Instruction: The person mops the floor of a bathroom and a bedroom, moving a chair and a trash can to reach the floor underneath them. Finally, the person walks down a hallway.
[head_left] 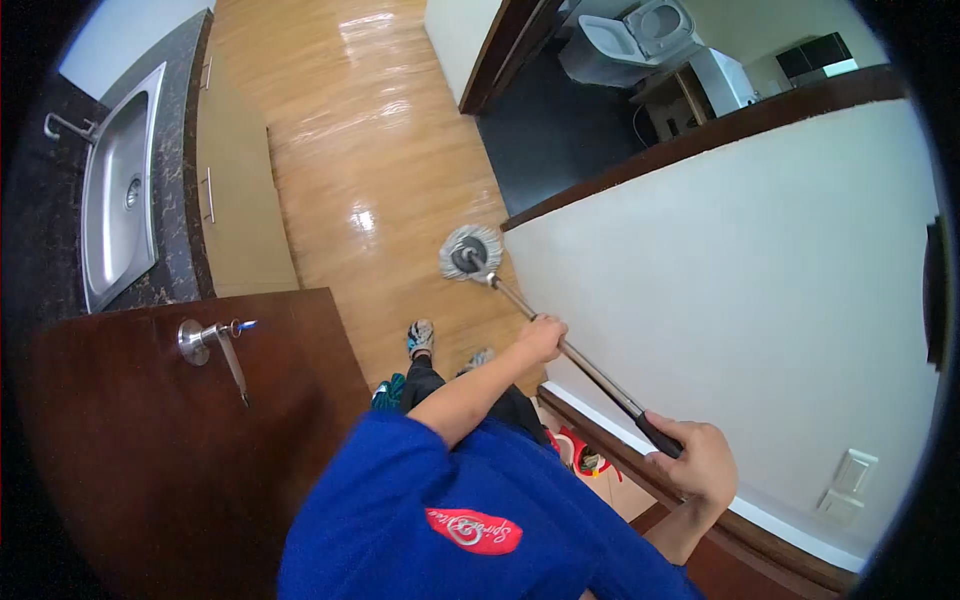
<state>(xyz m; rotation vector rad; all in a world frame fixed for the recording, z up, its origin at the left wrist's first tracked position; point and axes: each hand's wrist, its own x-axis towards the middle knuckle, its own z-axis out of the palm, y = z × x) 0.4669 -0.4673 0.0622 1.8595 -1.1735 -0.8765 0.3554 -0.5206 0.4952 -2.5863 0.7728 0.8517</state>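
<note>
A mop's round head with grey-white strands lies on the shiny wooden floor, close to the corner of the white wall. Its metal pole runs down and to the right in front of me. Midway along the pole, my left hand is closed around it. My right hand grips the black handle end, near the white wall.
A brown door with a lever handle stands open at the left, below a counter with a steel sink. A bathroom with a toilet is at the upper right. A red item sits behind me by the door frame.
</note>
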